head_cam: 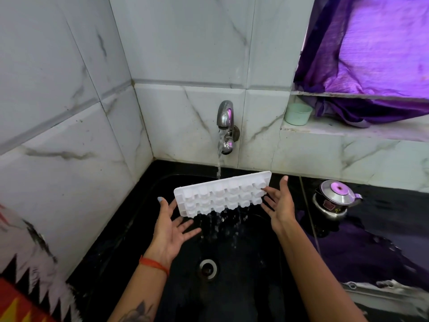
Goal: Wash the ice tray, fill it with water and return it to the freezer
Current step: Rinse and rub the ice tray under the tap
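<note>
Here, at the sink [162, 287], mid-wash. Left hand [170, 228] at about 7 o'clock from the tray [220, 196]: palm up, fingers spread and nearly straight, thumb against the tray's left end, gripping nothing, only propping. Tray held between both hands, underside toward the camera, tipped so the stream from the tap [225, 117] at 12 o'clock lands on the far long edge and drains off the near edge into the basin (probably a rinse of the back, with filling yet to come). Right hand [279, 203] at 3 o'clock: also open, fingertips pressing the right end, thumb up and free. Room below is generous, with the drain [208, 268] at 6 o'clock well apart. Wall close behind, corner at 10 o'clock. Kettle [334, 201] on the counter near the right hand, so little room to swing that way.
</note>
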{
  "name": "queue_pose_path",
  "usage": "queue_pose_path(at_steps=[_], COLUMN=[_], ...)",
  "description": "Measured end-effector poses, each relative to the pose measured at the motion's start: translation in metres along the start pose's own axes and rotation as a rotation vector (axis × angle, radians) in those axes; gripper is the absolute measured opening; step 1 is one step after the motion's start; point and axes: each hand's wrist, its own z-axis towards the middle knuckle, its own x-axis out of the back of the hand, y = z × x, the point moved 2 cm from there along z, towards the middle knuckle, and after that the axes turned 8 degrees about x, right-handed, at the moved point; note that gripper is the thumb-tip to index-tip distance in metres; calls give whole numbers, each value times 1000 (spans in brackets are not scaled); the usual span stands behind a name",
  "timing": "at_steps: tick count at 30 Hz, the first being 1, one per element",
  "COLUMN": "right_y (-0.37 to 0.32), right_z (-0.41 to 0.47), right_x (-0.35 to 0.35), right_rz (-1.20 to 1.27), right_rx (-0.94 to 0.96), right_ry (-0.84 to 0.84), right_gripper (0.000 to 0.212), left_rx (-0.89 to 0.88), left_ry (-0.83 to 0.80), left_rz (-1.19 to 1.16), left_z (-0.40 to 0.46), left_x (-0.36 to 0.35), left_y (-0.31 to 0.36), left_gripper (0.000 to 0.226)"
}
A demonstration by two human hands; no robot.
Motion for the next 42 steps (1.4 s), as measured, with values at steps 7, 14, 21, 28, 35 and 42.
queue_pose_path(at_steps=[7, 14, 21, 28, 35, 42], right_y=[7, 0, -7, -13, -21, -27], right_z=[3, -1, 4, 10, 11, 13], right_x=[5, 15, 24, 32, 38, 47], right_rz=[60, 101, 17, -68, -24, -2], right_rx=[-160, -238, -162, -57, 24, 87], right_ry=[-40, -96, -60, 37, 115, 143], right_gripper=[46, 18, 22, 23, 16, 21], left_rx=[-20, -117, -86, -89, -68, -53], left_ry=[-52, -54, -44, -60, -69, -47], left_rz=[-149, -164, 9, 218, 262, 295], left_z=[-4, -1, 3, 10, 23, 37], left_x=[3, 3, -2, -14, -34, -47], left_y=[2, 6, 5, 3, -1, -9], left_gripper=[25, 36, 52, 51, 45, 43])
